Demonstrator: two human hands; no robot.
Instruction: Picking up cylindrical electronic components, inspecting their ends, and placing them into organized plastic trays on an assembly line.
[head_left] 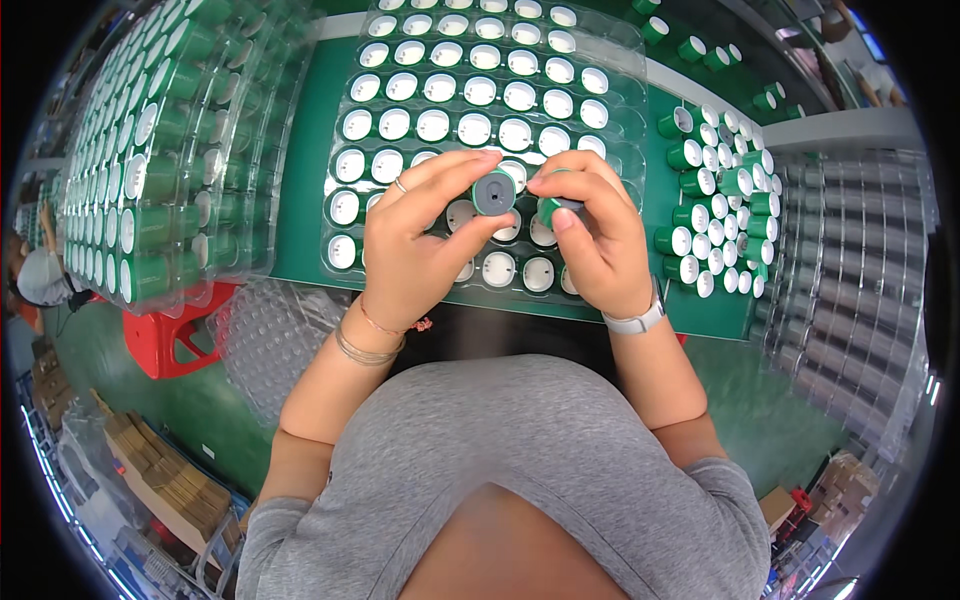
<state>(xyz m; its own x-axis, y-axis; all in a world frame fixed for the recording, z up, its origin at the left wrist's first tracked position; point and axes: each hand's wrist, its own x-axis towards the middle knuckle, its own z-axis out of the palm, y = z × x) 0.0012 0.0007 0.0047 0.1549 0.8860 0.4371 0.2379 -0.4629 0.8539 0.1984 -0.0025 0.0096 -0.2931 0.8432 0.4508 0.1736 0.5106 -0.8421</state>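
Observation:
Both hands are raised over a clear plastic tray [622, 125] holding rows of green cylinders with white tops. My left hand [415, 225] is closed, with thumb and fingers pinching a short green cylinder [494, 193]. Its round dark grey end, with a small slot in the middle, faces up. Close beside it, my right hand [600, 230] grips another green piece [547, 209] with a dark grey face, tilted and partly covered by the fingers. A small gap separates the two pieces.
Stacked clear trays [185, 150] full of green cylinders stand on the left. At right, loose green cylinders [738, 182] lie in a group, beside a tall stack of clear trays [850, 280]. A red stool [175, 338] and spare clear trays [275, 345] are at lower left.

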